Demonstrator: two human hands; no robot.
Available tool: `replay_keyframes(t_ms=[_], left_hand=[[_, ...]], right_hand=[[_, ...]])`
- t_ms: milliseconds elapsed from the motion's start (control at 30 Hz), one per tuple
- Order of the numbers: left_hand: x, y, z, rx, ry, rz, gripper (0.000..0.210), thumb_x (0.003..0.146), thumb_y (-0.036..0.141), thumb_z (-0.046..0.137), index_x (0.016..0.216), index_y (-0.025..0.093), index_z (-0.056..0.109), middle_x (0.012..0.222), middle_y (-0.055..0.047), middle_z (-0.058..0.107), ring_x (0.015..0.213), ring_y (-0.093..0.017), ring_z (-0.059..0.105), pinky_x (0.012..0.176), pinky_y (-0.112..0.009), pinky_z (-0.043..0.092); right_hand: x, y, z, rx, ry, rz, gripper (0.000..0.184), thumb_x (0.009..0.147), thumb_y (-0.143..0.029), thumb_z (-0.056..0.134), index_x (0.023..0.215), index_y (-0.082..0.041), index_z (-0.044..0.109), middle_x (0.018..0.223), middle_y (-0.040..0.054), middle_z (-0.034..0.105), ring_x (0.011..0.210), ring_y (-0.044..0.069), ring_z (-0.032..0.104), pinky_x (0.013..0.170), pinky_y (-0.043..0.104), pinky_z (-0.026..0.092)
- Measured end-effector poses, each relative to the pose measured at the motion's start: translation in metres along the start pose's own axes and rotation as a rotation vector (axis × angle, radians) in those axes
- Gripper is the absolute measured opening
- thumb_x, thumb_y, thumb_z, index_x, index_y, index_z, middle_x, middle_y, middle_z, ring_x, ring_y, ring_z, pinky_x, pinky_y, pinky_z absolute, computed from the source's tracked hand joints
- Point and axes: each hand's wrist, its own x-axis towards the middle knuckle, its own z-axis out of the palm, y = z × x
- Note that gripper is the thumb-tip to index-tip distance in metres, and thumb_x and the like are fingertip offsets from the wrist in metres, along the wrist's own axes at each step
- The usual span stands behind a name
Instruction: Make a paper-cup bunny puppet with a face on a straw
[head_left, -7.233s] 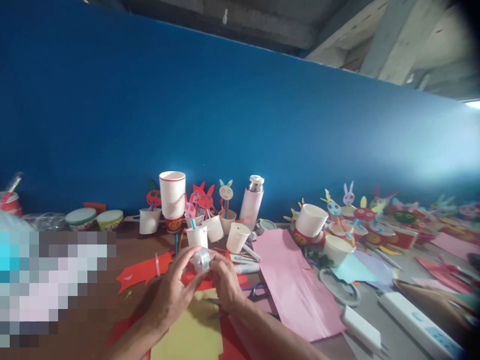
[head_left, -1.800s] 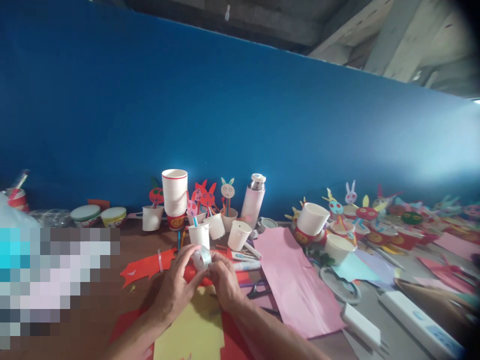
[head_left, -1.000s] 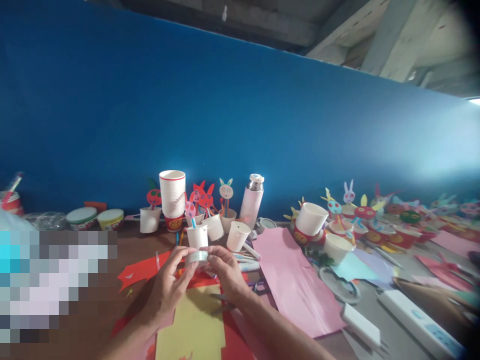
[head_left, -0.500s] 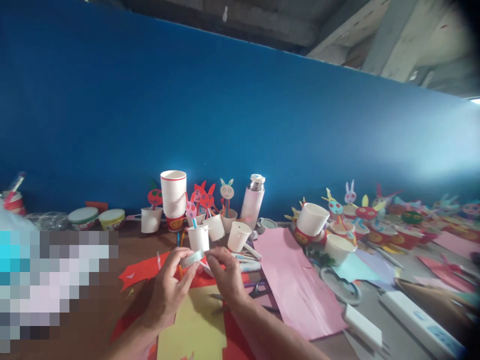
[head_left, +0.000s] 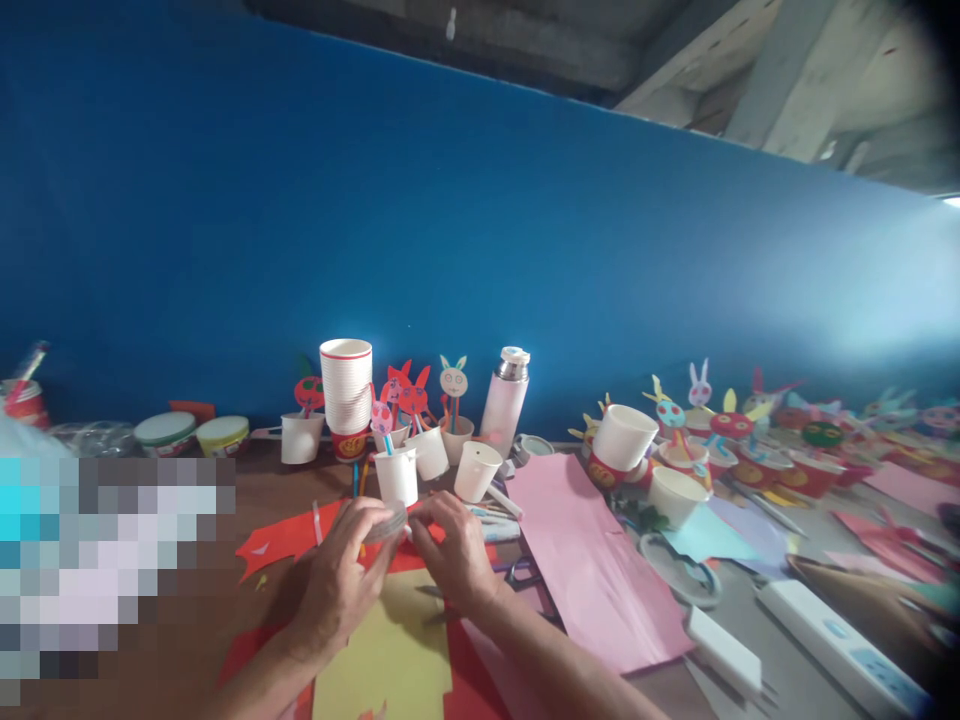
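Looks like a craft workspace, set up inside a bare-concrete bldg; can't tell if workshop or classroom. Shown by grey concrete beams (head_left: pixel 810 80) overhead, top R, and a smooth blue partition wall (head_left: pixel 420 220) behind the brown counter (head_left: pixel 262 490). Reads as craft b/c of coloured paper rabbit-eared figures (head_left: pixel 454 380) standing in white paper cups (head_left: pixel 301 440), plus a tall red-rimmed stack of such cups (head_left: pixel 346 390), a big flat pink paper sheet (head_left: pixel 589 560), a plain yellow paper sheet (head_left: pixel 397 650) & dark-handled scissors (head_left: pixel 523 584). Fitted w/ a white plastic power strip (head_left: pixel 832 638), lower R.
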Motion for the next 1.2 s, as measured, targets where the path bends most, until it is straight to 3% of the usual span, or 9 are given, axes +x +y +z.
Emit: replay_keyframes(t_ms=[167, 267, 467, 633, 767, 900, 1200], left_hand=[[0.001, 0.006, -0.003, -0.006, -0.029, 0.041, 0.014, 0.083, 0.02, 0.054, 0.096, 0.023, 0.049, 0.094, -0.005, 0.058, 0.092, -0.018, 0.057, 0.082, -0.029, 0.045], [0.001, 0.008, -0.003, -0.043, -0.034, -0.008, 0.012, 0.083, 0.022, 0.055, 0.095, 0.023, 0.051, 0.096, -0.004, 0.059, 0.092, -0.017, 0.058, 0.082, -0.027, 0.045], [-0.001, 0.003, 0.0, -0.318, -0.08, -0.361, 0.016, 0.081, 0.035, 0.055, 0.091, 0.022, 0.053, 0.093, -0.001, 0.059, 0.085, -0.017, 0.059, 0.073, -0.025, 0.047], [0.001, 0.004, -0.003, -0.57, -0.154, -0.516, 0.023, 0.082, 0.039, 0.052, 0.096, 0.021, 0.05, 0.089, -0.002, 0.059, 0.08, -0.017, 0.059, 0.07, -0.025, 0.047], [0.003, 0.004, -0.006, -0.591, -0.147, -0.509, 0.023, 0.083, 0.039, 0.053, 0.097, 0.022, 0.049, 0.088, -0.001, 0.057, 0.082, -0.016, 0.057, 0.073, -0.025, 0.046], [0.004, 0.002, -0.005, -0.47, -0.096, -0.437, 0.019, 0.082, 0.036, 0.053, 0.094, 0.022, 0.05, 0.086, 0.001, 0.056, 0.081, -0.016, 0.057, 0.074, -0.025, 0.045], [0.005, 0.005, -0.004, -0.273, -0.01, -0.337, 0.014, 0.082, 0.032, 0.053, 0.091, 0.022, 0.051, 0.089, 0.0, 0.057, 0.081, -0.015, 0.056, 0.076, -0.024, 0.045]], right_hand=[[0.001, 0.005, 0.002, -0.137, 0.02, -0.067, 0.013, 0.077, -0.012, 0.05, 0.072, -0.02, 0.059, 0.069, 0.0021, 0.053, 0.069, 0.017, 0.049, 0.067, 0.028, 0.038], [0.001, 0.007, 0.003, -0.129, 0.029, -0.07, 0.014, 0.074, -0.009, 0.049, 0.071, -0.02, 0.057, 0.069, 0.0014, 0.051, 0.068, 0.016, 0.047, 0.07, 0.029, 0.038], [0.003, 0.003, 0.0, 0.276, 0.017, 0.253, 0.01, 0.071, -0.012, 0.052, 0.064, -0.019, 0.055, 0.065, -0.0013, 0.052, 0.064, 0.014, 0.046, 0.064, 0.026, 0.036], [0.008, 0.0, -0.003, 0.503, -0.078, 0.359, 0.012, 0.076, -0.018, 0.049, 0.066, -0.016, 0.057, 0.058, -0.0023, 0.054, 0.055, 0.011, 0.048, 0.053, 0.021, 0.038], [0.009, 0.002, -0.002, 0.658, -0.122, 0.397, 0.015, 0.077, -0.023, 0.051, 0.065, -0.016, 0.057, 0.055, -0.0033, 0.054, 0.05, 0.009, 0.046, 0.051, 0.02, 0.04], [0.008, 0.006, 0.0, 0.741, -0.141, 0.402, 0.018, 0.078, -0.029, 0.056, 0.069, -0.015, 0.061, 0.058, -0.0025, 0.056, 0.052, 0.009, 0.046, 0.052, 0.02, 0.039], [0.005, 0.014, 0.008, 0.76, -0.081, 0.409, 0.033, 0.08, -0.045, 0.056, 0.088, -0.015, 0.067, 0.07, 0.0024, 0.064, 0.06, 0.013, 0.055, 0.059, 0.024, 0.043]])
